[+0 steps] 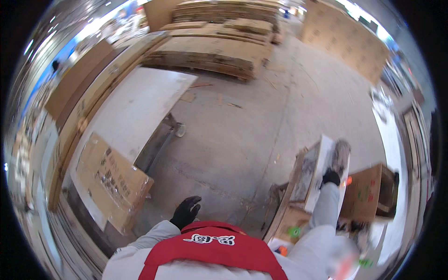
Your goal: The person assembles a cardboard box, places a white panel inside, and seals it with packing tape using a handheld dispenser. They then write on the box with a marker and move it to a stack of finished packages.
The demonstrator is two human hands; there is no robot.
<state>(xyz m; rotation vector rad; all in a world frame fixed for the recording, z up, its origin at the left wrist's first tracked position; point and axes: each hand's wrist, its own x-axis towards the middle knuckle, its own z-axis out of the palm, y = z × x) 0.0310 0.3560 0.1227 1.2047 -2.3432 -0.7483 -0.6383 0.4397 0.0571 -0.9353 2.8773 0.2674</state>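
Observation:
My left hand [187,211], in a black glove, hangs over the concrete floor in front of my red apron [213,246]. Its fingers are loosely curved and apart, with nothing in them. To the right, my outstretched right hand [330,177], also black-gloved, is at the near end of a blurred grey-brown fuzzy thing [340,154], perhaps a brush or cloth. Its fingers are mostly hidden, so the grip is unclear. Beneath the fuzzy thing is a white box-like piece [323,150] with a greyish side, at the edge of a wooden workbench [288,218].
An open cardboard box [362,192] stands right of my right hand. Green tape rolls [294,231] lie on the bench. At left, a taped cardboard carton [112,178] rests on a white-topped table [140,101]. Stacked flat cardboard [210,49] stands ahead; scraps litter the concrete floor [238,140].

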